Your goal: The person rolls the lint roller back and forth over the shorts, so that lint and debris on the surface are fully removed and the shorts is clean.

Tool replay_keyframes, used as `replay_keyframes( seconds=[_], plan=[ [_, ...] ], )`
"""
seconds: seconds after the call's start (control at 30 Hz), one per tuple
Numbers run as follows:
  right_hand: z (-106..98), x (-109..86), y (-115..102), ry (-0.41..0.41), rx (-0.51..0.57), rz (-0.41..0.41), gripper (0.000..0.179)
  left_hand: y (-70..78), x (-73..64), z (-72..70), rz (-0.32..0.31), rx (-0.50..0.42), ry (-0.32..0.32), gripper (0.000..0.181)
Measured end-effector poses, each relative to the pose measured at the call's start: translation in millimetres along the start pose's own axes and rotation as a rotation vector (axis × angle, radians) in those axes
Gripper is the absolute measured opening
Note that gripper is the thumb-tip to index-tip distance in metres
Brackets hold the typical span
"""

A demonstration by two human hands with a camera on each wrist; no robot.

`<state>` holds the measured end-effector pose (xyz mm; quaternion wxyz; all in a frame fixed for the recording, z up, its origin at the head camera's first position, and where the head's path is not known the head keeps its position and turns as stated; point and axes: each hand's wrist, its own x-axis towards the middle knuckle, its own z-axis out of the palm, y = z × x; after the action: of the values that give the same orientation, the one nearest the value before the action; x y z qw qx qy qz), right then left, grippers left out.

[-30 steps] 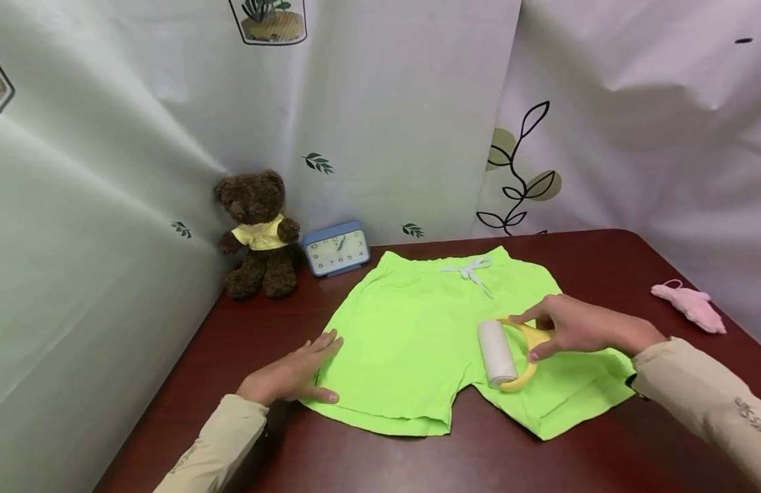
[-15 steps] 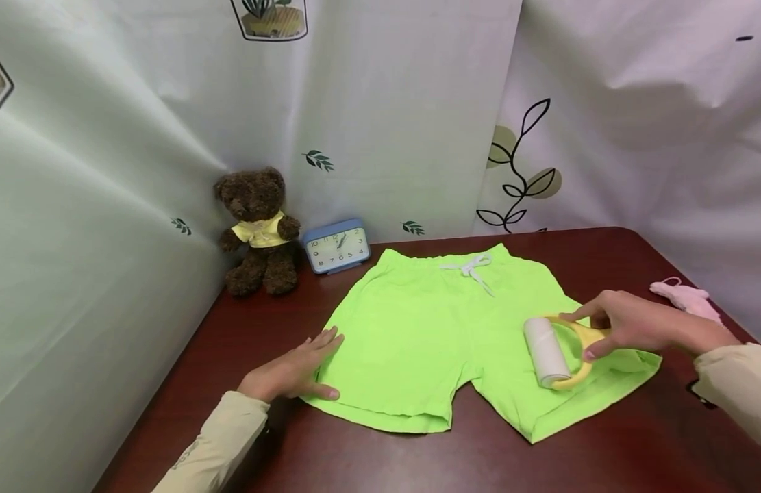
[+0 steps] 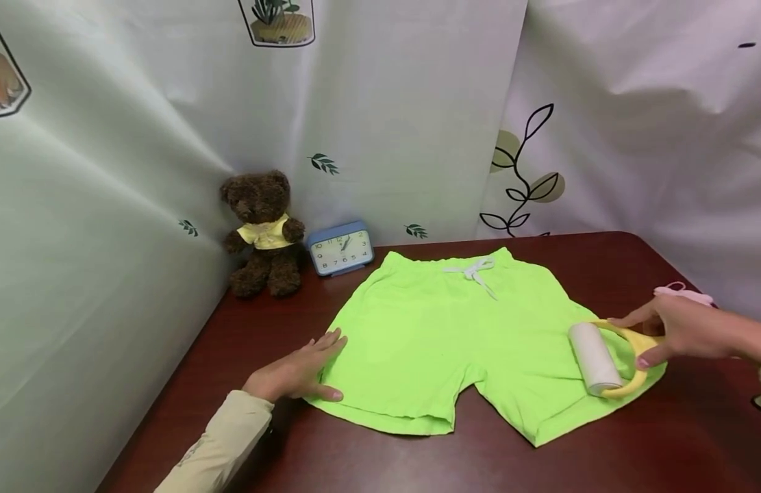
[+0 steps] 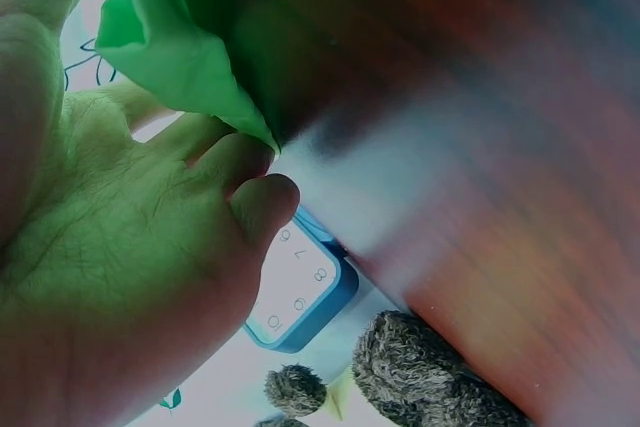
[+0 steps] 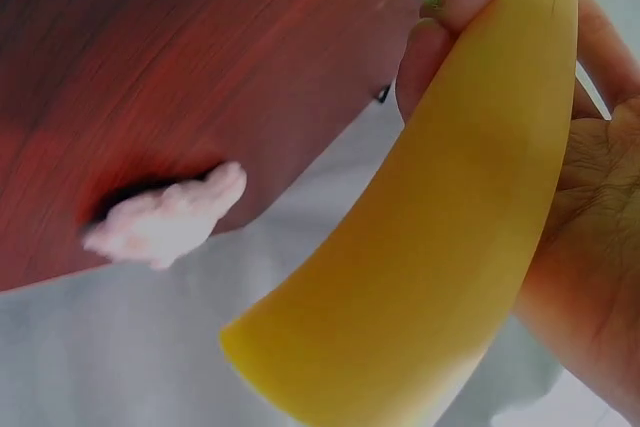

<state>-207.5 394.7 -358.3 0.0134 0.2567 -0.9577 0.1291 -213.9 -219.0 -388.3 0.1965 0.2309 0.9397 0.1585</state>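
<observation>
Bright green shorts (image 3: 417, 329) with a white drawstring lie spread on the dark red table. In the head view my left hand (image 3: 303, 370) rests with straight fingers on the edge of the left leg. My right hand (image 3: 688, 330) grips the yellow handle of a lint roller (image 3: 594, 359), whose white roll lies over the right leg close to its outer hem. The right wrist view shows the wide end of the yellow handle (image 5: 420, 237) along the palm. In the left wrist view, green cloth (image 4: 180, 57) sits at the fingers.
A brown teddy bear (image 3: 263, 233) in a yellow shirt sits at the back left beside a blue alarm clock (image 3: 341, 250). A pink plush toy (image 3: 685, 294) lies at the right edge, partly behind my right hand. Patterned curtain (image 3: 405, 123) hangs behind the table.
My right hand has moved right with the lint roller, from the middle of the right leg to its outer side. The left hand has stayed in place.
</observation>
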Motion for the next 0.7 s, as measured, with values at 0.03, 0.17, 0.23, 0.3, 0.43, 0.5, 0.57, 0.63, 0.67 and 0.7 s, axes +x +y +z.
replay_keyframes(
  seconds=[0.03, 0.17, 0.23, 0.3, 0.43, 0.5, 0.57, 0.63, 0.67, 0.7],
  plan=[
    [0.7, -2.8, 3.1, 0.008, 0.013, 0.009, 0.064, 0.5, 0.3, 0.4, -0.002, -0.002, -0.002, 0.098],
    [4.4, -14.2, 17.1, -0.009, 0.035, 0.098, 0.064, 1.0, 0.8, 2.4, -0.002, -0.012, -0.006, 0.098],
    [5.1, -19.9, 24.9, -0.013, 0.037, 0.104, 0.063, 0.9, 0.5, 3.3, 0.007, -0.009, -0.006, 0.098],
    [5.5, -24.5, 33.3, -0.005, 0.022, 0.067, 0.061, 0.9, 0.1, 3.5, 0.011, -0.006, -0.002, 0.098],
    [1.5, -29.5, 43.8, 0.039, 0.008, -0.057, 0.056, 2.0, -1.2, 2.1, -0.001, -0.014, 0.011, 0.098],
    [-1.1, -31.2, 44.7, 0.063, 0.003, -0.095, 0.055, 2.4, -1.5, 1.5, -0.005, -0.016, 0.014, 0.098],
    [-3.5, -32.2, 42.2, 0.077, -0.016, -0.103, 0.055, 2.4, -1.8, 1.2, -0.004, -0.016, 0.013, 0.098],
    [-5.5, -31.4, 38.4, 0.084, -0.039, -0.089, 0.055, 1.4, -2.9, 0.8, -0.002, -0.01, 0.02, 0.098],
    [-6.6, -30.9, 37.0, 0.079, -0.047, -0.079, 0.055, 0.9, -3.3, 0.6, -0.001, -0.009, 0.023, 0.098],
    [-7.5, -30.6, 36.7, 0.075, -0.058, -0.075, 0.055, 0.4, -3.6, 0.4, 0.0, -0.011, 0.025, 0.098]
  ],
)
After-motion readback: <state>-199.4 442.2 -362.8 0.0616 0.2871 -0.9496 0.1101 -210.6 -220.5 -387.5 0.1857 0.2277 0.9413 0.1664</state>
